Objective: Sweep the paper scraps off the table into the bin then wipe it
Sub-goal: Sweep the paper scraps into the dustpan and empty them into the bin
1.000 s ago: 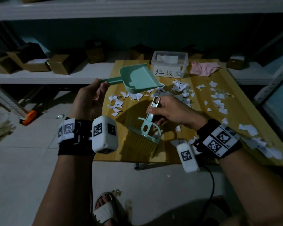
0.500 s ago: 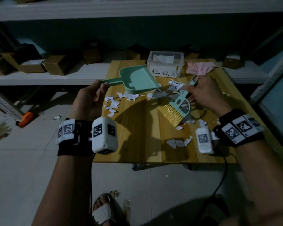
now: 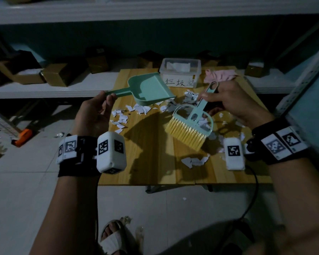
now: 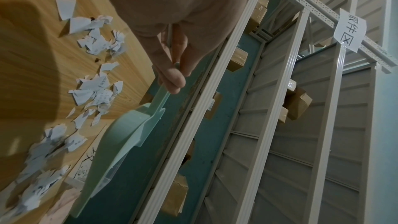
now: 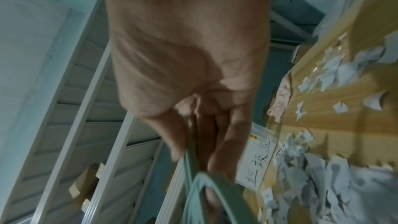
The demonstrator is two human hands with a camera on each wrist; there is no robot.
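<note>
My left hand pinches the handle of a mint-green dustpan, which hovers tilted over the far left of the wooden table; the left wrist view shows the dustpan from behind. My right hand grips the handle of a mint-green brush with yellow bristles, held above the table's middle. White paper scraps lie scattered below the dustpan, under the brush and near the front edge. A clear plastic bin with a handwritten label stands at the table's far edge. A pink cloth lies beside it.
White metal shelving with cardboard boxes runs behind and left of the table. An orange tool lies on the tiled floor at left. A black cable hangs from my right wrist. My sandalled foot is below the table's front edge.
My right hand carried the brush from the near middle of the table to the far right, then drew it back a little toward the middle. The left hand and dustpan stayed nearly still.
</note>
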